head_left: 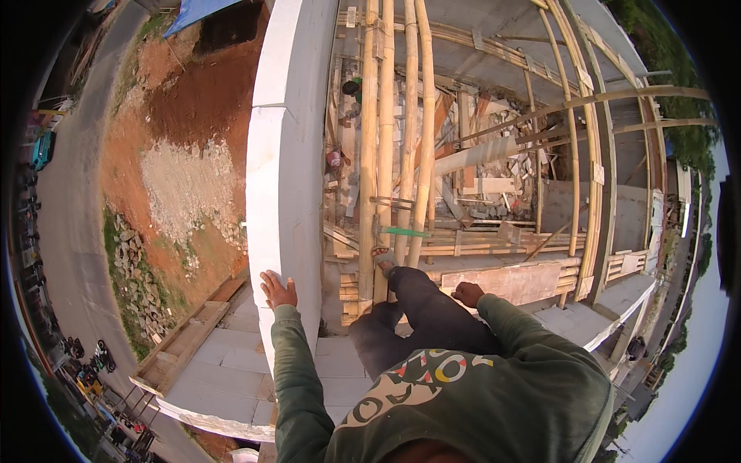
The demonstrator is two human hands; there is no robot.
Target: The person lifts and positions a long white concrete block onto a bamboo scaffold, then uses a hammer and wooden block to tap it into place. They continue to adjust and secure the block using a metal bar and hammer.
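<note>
My left hand (278, 290) lies with its fingers spread on the white top of a block wall (266, 170). The fingers of my right hand (467, 294) are curled into a fist beside my right thigh, near a flat wooden board (509, 284); nothing shows in it. Ahead of my legs, several bamboo poles (386, 139) stand close together. A green-handled tool, perhaps a hammer (405, 231), sits across them near my sandalled foot (382, 258).
Down inside the walls lies rubble with planks (478, 185); another person (351, 87) is partly visible there. More bamboo scaffolding (587, 154) rises at right. Outside the wall, far below, are bare soil (185, 108) and a road (69, 231). A block ledge (224, 378) juts out at lower left.
</note>
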